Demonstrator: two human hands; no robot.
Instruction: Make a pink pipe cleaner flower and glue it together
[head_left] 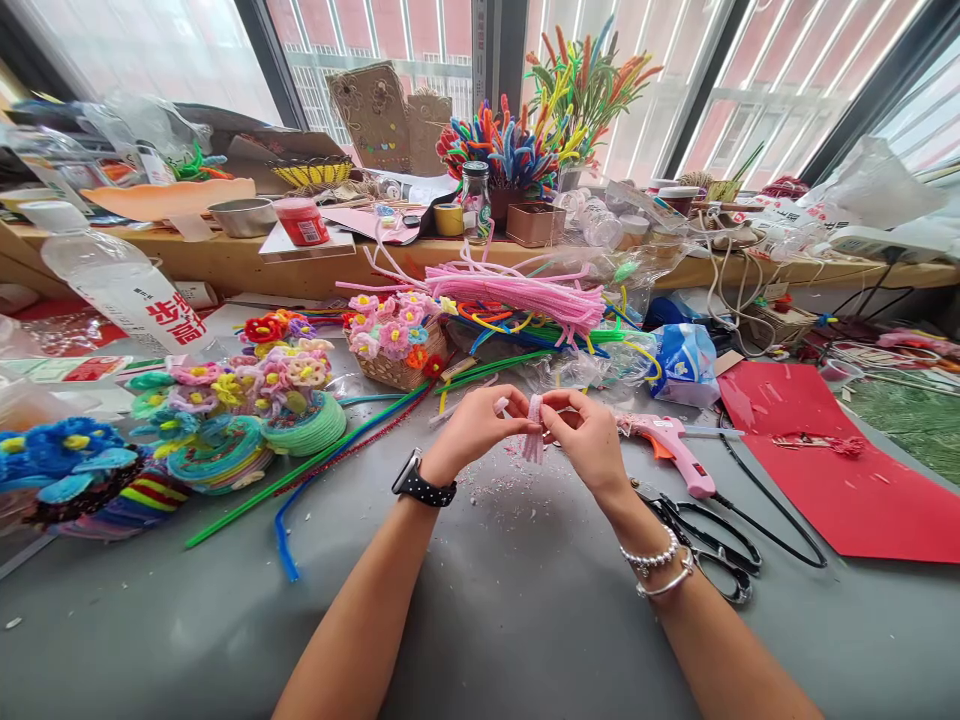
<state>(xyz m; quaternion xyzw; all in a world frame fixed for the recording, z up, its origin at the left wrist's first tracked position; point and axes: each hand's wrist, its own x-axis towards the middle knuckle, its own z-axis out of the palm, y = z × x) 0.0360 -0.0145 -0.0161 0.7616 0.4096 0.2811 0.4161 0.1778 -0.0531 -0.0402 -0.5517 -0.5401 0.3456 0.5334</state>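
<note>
Between my two hands is a small bundle of pale pink pipe cleaners (533,440), bent over at the top with its ends hanging down. My left hand (480,425) pinches it from the left with thumb and finger. From the other side, the fingertips of my right hand (585,435) are closed on it too. Below lie pink fluff and scraps on the grey table (480,620). Just right of my right hand rests a pink glue gun (671,450), with black-handled scissors (716,545) partly behind my right wrist.
Pipe-cleaner flower pots (304,425) and a flower basket (401,355) stand at left. Long green pipe cleaners (262,490) cross the table. Behind my hands lies a pink pipe-cleaner bunch (517,290). Red sheet (885,480) at right; a bottle (127,280) leans far left.
</note>
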